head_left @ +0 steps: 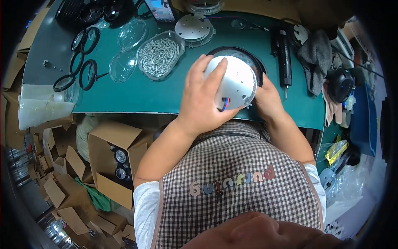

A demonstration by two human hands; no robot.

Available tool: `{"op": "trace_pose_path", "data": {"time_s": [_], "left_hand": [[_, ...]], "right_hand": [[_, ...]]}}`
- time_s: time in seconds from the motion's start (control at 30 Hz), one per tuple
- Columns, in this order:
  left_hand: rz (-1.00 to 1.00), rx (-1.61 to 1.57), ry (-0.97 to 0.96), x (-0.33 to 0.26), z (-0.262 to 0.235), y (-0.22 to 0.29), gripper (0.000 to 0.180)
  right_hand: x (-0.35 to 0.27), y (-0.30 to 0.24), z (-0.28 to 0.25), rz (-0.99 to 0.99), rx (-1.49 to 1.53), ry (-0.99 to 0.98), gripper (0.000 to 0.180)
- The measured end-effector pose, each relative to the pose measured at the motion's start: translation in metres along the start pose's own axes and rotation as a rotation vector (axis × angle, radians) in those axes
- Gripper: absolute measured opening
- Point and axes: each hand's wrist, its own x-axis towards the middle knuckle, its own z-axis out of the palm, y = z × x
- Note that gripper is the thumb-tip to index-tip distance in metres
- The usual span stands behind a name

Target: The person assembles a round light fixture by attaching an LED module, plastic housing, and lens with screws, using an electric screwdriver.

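Note:
My left hand (200,97) is closed round a silver metal disc (237,81) with a clear plastic rim, its fingers spread over the top face. Blue and red wires (225,104) come out through a slot near the disc's lower edge. Just behind the disc is a round black ring-shaped housing (260,66), partly covered by it. My right hand (268,99) grips this housing at its right side, with most of the fingers hidden beneath. Whether disc and housing touch, I cannot tell.
Beyond my left hand stands a clear tub of screws (159,58), beside clear round covers (123,66) and black rings (88,74). Another silver disc (192,27) lies at the back. An electric screwdriver (285,58) and grey cloth (315,54) lie right. Cardboard boxes (114,137) stand lower left.

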Motion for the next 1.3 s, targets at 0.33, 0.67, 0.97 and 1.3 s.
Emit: {"op": "trace_pose_path", "data": {"time_s": [0.33,0.67,0.97,1.3], "left_hand": [[0.031,-0.047,0.14,-0.002,-0.003,-0.001,0.099],[-0.092,-0.04,0.136,-0.001,0.012,0.002,0.096],[-0.13,0.038,0.131,-0.004,0.015,0.007,0.098],[-0.256,-0.707,0.187,-0.016,0.004,-0.025,0.077]], "right_hand": [[-0.007,-0.009,0.005,-0.002,0.178,-0.056,0.063],[-0.009,0.001,0.014,-0.082,0.084,-0.019,0.062],[-0.01,-0.009,0.018,0.066,0.112,-0.042,0.062],[-0.005,0.009,0.012,-0.183,0.138,0.149,0.046]]}}
